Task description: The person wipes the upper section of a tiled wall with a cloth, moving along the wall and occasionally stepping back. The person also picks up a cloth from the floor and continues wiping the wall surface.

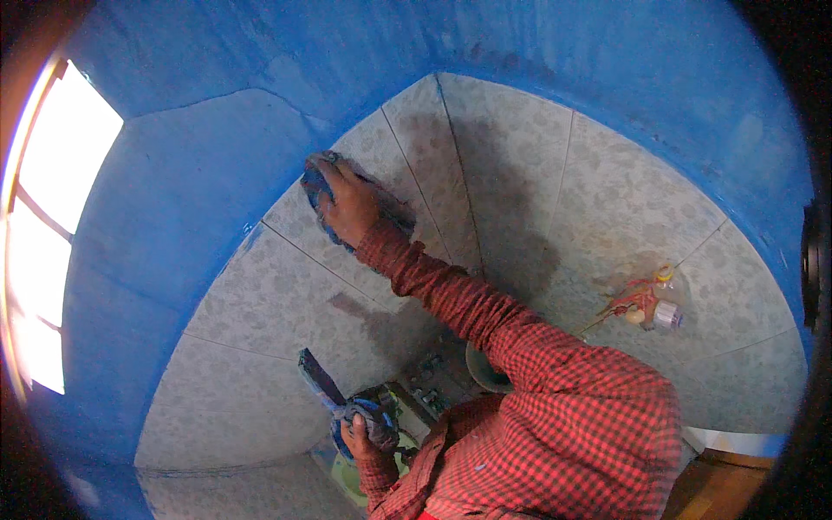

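My right hand [349,206] reaches up and across to the left. Its fingers press a dark, blue-stained rag [317,186] flat against the grey patterned wall tiles [295,286], just under the blue painted edge. Lower down, my left hand [360,438] is closed around a bunched dark cloth [381,425] and a long flat tool [319,379]. That tool is smeared with blue paint and points up to the left; whether it is a brush or a scraper I cannot tell.
Blue painted wall [199,199] surrounds the tiles, with a bright window [52,234] at the far left. A small white container [666,315] and reddish stringy items sit against the tiles on the right. Below my right arm shows a bucket-like vessel [482,371], partly hidden.
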The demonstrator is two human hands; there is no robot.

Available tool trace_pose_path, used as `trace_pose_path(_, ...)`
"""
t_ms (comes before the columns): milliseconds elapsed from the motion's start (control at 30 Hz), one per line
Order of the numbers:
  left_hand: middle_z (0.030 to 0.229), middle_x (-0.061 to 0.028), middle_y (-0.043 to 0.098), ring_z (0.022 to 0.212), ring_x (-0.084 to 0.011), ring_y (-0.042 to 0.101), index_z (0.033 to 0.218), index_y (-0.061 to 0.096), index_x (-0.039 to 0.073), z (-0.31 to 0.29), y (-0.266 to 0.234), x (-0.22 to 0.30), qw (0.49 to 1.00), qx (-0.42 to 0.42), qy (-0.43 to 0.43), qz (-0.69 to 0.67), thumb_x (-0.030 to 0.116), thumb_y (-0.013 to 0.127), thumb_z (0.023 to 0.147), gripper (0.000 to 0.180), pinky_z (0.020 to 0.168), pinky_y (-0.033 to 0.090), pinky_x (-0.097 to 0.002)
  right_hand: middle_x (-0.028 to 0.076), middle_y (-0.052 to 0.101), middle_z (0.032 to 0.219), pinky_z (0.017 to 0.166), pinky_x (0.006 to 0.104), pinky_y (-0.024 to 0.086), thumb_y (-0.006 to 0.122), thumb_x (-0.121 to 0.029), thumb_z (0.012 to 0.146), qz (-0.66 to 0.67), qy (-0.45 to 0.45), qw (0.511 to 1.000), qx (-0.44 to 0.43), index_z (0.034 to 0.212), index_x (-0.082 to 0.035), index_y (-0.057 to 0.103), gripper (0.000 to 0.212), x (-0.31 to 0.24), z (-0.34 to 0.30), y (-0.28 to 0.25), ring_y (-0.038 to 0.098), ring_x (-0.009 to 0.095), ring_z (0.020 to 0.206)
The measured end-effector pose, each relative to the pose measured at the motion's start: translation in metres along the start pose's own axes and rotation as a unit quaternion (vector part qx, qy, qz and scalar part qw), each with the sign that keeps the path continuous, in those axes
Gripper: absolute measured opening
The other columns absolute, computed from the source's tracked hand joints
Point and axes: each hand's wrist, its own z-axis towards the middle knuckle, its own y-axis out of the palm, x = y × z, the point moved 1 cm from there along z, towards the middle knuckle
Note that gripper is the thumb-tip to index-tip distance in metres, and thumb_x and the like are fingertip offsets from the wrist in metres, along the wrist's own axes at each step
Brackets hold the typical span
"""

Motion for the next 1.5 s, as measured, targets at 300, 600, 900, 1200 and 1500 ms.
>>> trace_pose_path(300,0.107,-0.0127,0.052,0.091,-0.0255,0.054,0.124,0.037,0.002,0.005,0.000,0.005,0.998,-0.017,0.005,-0.056,0.034,0.059,0.080,0.059,0.077,0.047,-0.0385,0.018,0.049,0.115,0.082,0.0416,0.046,0.057,-0.006,0.072,0.027,-0.021,0.999,-0.029,0.124,-0.010,0.045,0.054,-0.030,-0.010,0.024,0.050,0.038,0.104)
trace_pose_path(600,0.103,-0.0112,0.055,0.087,-0.0214,0.057,0.124,0.038,0.001,0.001,-0.014,0.011,0.995,0.057,0.011,-0.078,0.027,0.061,0.081,0.056,0.073,0.047,-0.0329,0.019,0.050,0.114,0.084,0.0423,0.045,0.057,-0.004,0.072,0.000,-0.033,0.999,-0.005,0.123,-0.008,0.046,0.052,-0.044,-0.018,0.048,0.050,0.038,0.104)
trace_pose_path(900,0.095,-0.0109,0.056,0.077,-0.0217,0.058,0.120,0.041,0.000,0.002,-0.048,-0.010,0.994,0.020,0.058,-0.093,0.025,0.060,0.081,0.051,0.068,0.049,-0.0336,0.019,0.050,0.115,0.083,0.0429,0.045,0.055,-0.004,0.075,0.009,-0.032,0.999,-0.020,0.125,-0.007,0.044,0.051,-0.059,-0.032,0.062,0.051,0.039,0.101)
trace_pose_path(1200,0.089,-0.0117,0.057,0.078,-0.0253,0.060,0.115,0.044,0.000,0.002,-0.043,-0.018,0.988,0.027,0.056,-0.141,0.020,0.058,0.082,0.041,0.068,0.049,-0.0341,0.020,0.048,0.120,0.088,0.0423,0.043,0.055,-0.005,0.074,0.061,-0.013,0.992,-0.109,0.127,-0.011,0.043,0.054,-0.067,-0.055,0.086,0.047,0.039,0.110)
trace_pose_path(1500,0.089,-0.0135,0.056,0.078,-0.0271,0.059,0.114,0.043,-0.002,0.015,-0.083,-0.047,0.977,-0.046,0.113,-0.172,0.021,0.060,0.082,0.043,0.066,0.049,-0.0341,0.016,0.057,0.112,0.088,0.0350,0.043,0.057,-0.005,0.077,0.203,0.013,0.971,-0.122,0.116,-0.006,0.052,0.039,-0.066,-0.045,0.058,0.055,0.027,0.103)
